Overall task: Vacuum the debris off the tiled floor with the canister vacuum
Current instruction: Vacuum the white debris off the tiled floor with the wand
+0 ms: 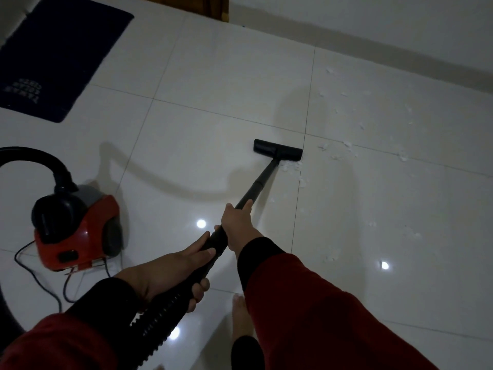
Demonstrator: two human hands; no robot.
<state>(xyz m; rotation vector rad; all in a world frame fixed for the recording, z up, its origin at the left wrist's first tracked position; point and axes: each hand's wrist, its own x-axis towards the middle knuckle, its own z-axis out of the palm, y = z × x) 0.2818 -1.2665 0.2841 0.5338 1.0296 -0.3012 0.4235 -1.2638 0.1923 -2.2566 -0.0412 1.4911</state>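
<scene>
A red and black canister vacuum (80, 231) sits on the glossy white tiled floor (213, 84) at the left. Its black wand (260, 182) runs from my hands out to the flat black floor head (277, 149), which rests on the tiles. My right hand (237, 225) grips the wand higher up. My left hand (170, 273) holds the handle end where the ribbed hose (157, 324) begins. Small white debris bits (289, 166) lie just behind the head's right end, and more debris (349, 146) is scattered to the right.
A dark blue mat (58, 57) lies at the far left. The vacuum's power cord (40, 284) loops on the floor near the canister. A white wall with a skirting (373, 46) runs along the back right. My bare foot (240, 316) stands below my right arm.
</scene>
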